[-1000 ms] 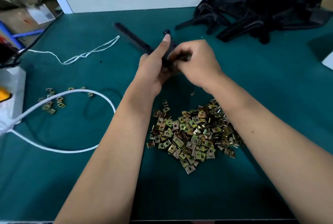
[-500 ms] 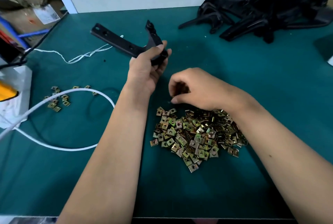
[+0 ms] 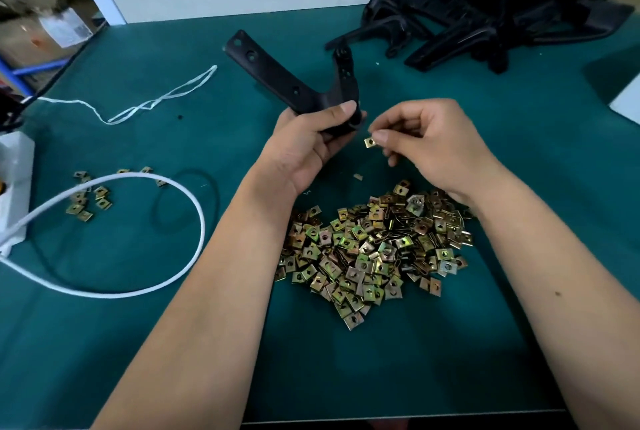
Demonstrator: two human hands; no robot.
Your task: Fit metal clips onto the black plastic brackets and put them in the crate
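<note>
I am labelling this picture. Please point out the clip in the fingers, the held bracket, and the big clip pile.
clip (image 3: 370, 142): head view, its flat face.
bracket (image 3: 277, 78): head view, its long arm.
clip pile (image 3: 374, 249): head view, its middle.

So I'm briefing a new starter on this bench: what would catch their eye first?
Probably the big heap of brass-coloured metal clips in the middle of the green table, just before the forearms. Above it, the left hand grips a black bracket while the right hand pinches one clip. More black brackets lie piled far right.
</note>
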